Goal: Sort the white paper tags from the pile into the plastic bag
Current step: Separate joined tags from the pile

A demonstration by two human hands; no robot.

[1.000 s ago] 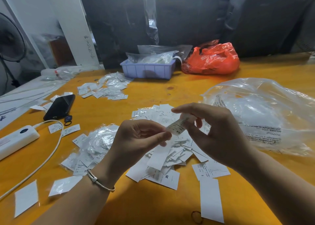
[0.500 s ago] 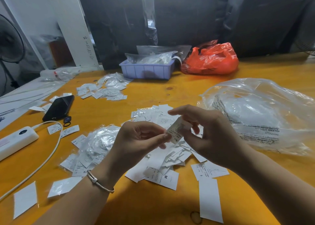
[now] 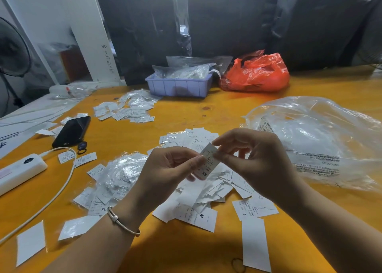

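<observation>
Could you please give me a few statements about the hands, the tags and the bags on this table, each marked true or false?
1. Both hands pinch one white tag above the pile of tags. True.
2. The held tag is already inside the clear plastic bag. False: it is held outside the bag, to the left of it.
3. The left hand has a bracelet at its wrist. True.
4. The black phone lies under the right hand. False: it lies far to the left, near the white power strip.
5. The orange bag sits beside the lavender bin. True.
</observation>
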